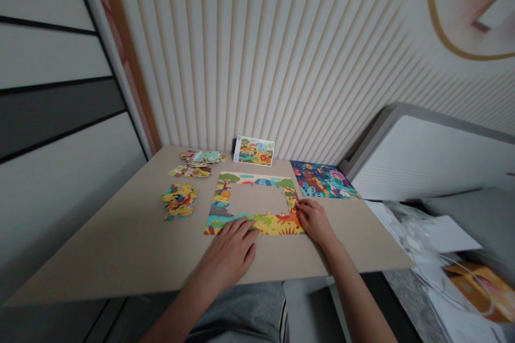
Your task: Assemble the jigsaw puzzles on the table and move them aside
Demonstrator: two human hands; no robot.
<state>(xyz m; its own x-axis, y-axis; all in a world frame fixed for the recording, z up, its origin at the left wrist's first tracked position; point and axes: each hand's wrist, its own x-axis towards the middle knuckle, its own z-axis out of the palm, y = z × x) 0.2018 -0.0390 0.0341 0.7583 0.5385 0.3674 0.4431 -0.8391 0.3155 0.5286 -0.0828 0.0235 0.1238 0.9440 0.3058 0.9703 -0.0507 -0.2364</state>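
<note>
A colourful jigsaw border (219, 204) forms a rectangular frame on the table, its middle showing bare tabletop. My left hand (235, 246) lies with fingers spread over the border's lower edge, left of its centre. My right hand (316, 221) touches the right edge near the lower right corner; its fingers are bent together, and whether a piece is between them is hidden. A picture card (254, 151) with a matching animal scene leans upright against the wall behind the border. Loose yellow pieces (179, 201) lie in a heap to the left.
More loose pieces (201, 158) are piled at the table's back left, with another small heap (191, 172) in front. A dark, multicoloured puzzle (324, 179) lies at the back right. Papers and a clear plastic bag (414, 228) are beyond the table's right edge (388, 233).
</note>
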